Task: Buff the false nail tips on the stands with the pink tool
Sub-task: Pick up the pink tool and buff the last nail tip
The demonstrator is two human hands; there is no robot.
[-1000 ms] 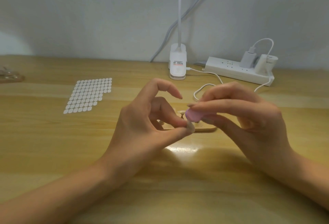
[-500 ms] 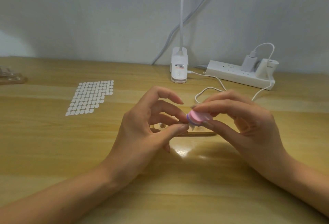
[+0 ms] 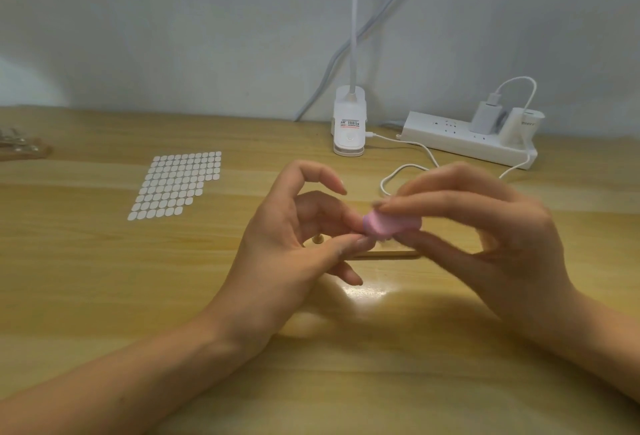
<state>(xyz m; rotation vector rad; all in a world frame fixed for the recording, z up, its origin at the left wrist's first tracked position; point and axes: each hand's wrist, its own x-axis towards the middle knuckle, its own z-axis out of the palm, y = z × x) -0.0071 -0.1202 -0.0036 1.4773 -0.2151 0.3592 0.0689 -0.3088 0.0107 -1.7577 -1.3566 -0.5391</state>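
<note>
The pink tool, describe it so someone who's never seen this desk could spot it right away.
On the wooden desk, look in front of the white lamp base. The pink tool is the small rounded block pinched in the right hand. Nothing else there is pink.

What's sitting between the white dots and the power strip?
The white clip lamp base, standing between the dot sheet and power strip, seen from the head camera.
</note>
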